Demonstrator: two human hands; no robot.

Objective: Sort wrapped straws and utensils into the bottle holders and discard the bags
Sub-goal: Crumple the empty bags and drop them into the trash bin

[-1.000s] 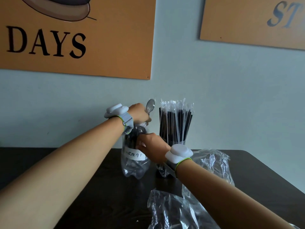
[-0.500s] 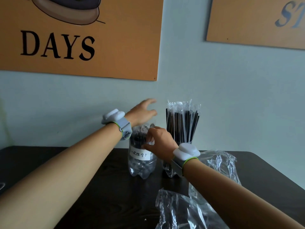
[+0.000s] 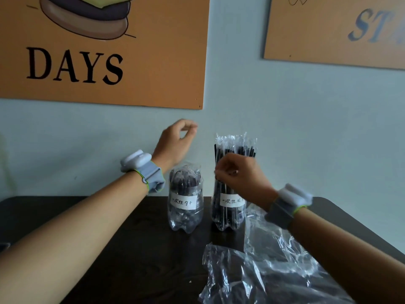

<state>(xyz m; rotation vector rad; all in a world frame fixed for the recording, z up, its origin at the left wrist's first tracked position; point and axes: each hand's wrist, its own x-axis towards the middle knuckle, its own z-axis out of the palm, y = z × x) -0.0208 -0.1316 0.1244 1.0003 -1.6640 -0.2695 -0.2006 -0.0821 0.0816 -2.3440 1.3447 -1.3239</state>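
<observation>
Nearest: two crumpled clear bags (image 3: 274,273) lying on the dark desk (image 3: 135,249), front right, overlapping each other; the right forearm crosses above them.

Both wrists carry grey bands with a white module (left one (image 3: 140,166), right one (image 3: 293,199)).

Mid desk, two cut clear bottles stand upright, side by side, near but apart, each with a white handwritten label. Left bottle (image 3: 185,207) is packed with dark wrapped utensils, tops at about rim level, wrap bunched over the top. Right bottle (image 3: 228,212) holds the wrapped straws (image 3: 235,143), black, upright, sticking well above the rim with clear wrapper ends fanned at the top.

Right hand (image 3: 238,174) is in front of the straw bundle at mid height, fingers curled tight toward the thumb. Looks pinched on a straw wrapper, but blurred, so cannot tell if it actually grips anything.

Left hand (image 3: 175,143) is raised above and behind the left bottle, not touching it, fingers loosely curled, thumb and forefinger nearly meeting, nothing in it.

Far: pale blue wall, orange poster (image 3: 109,62) upper left reading "DAYS" under a burger drawing, second orange board (image 3: 335,29) upper right (blue lettering, cut off).
</observation>
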